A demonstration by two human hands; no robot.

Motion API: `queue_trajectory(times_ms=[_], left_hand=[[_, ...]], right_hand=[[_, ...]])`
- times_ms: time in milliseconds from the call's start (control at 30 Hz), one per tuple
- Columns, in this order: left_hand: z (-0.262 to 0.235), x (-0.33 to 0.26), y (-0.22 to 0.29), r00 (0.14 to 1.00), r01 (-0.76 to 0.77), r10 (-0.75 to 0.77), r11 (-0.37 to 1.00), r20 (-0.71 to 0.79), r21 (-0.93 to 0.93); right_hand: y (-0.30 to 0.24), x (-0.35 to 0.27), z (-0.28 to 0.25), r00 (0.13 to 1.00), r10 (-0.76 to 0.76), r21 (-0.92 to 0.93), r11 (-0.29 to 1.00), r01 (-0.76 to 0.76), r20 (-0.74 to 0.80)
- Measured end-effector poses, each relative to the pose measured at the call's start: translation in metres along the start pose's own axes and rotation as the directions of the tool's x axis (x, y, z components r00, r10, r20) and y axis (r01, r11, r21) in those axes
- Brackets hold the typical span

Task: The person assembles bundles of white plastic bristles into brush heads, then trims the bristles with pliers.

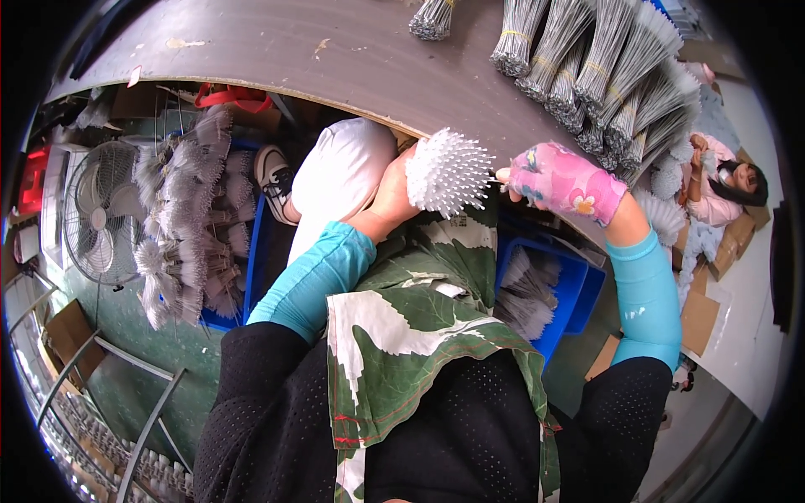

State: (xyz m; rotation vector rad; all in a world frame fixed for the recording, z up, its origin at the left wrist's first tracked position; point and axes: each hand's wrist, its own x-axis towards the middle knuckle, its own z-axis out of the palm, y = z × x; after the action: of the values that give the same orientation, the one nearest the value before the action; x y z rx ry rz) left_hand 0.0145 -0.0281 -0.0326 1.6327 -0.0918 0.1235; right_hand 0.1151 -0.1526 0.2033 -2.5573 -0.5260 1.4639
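Note:
My bare left hand (pixel 392 194) is wrapped round a bundle of thin wire brushes (pixel 450 173) over my lap. Their white tips face up and fan out in a dense, round head; the lower part of the bundle is hidden. Just to the right is my right hand (pixel 563 178), in a pink flowered glove with bare fingertips. Its fingers are closed, the thumb and forefinger pinched close to the edge of the white tips. A small dark bit shows at those fingertips, too small to name. Turquoise sleeves cover both forearms.
Several tied bundles of wire brushes (pixel 587 75) lie on the brown table (pixel 335 46). Blue bins (pixel 579 289) flank my legs, holding more brushes. White brushes (pixel 197 210) are heaped at left beside a standing fan (pixel 101 218). A co-worker (pixel 713 180) sits at far right.

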Motion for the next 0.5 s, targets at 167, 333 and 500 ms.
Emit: queue_trajectory(times_ms=[167,333,500], left_hand=[[0.001,0.003,0.005,0.998,-0.048,0.048,0.999,-0.037,-0.015],[0.003,0.002,0.000,0.998,-0.053,0.054,0.998,-0.038,0.038],[0.002,0.002,0.003,0.999,0.009,-0.011,0.998,-0.033,-0.057]], right_hand=[[0.005,-0.002,0.003,0.999,0.049,0.108,0.993,-0.048,-0.004],[0.007,0.005,0.004,1.000,0.012,0.048,0.999,-0.012,-0.018],[0.000,0.006,0.001,0.997,-0.072,-0.117,0.991,0.068,-0.026]])
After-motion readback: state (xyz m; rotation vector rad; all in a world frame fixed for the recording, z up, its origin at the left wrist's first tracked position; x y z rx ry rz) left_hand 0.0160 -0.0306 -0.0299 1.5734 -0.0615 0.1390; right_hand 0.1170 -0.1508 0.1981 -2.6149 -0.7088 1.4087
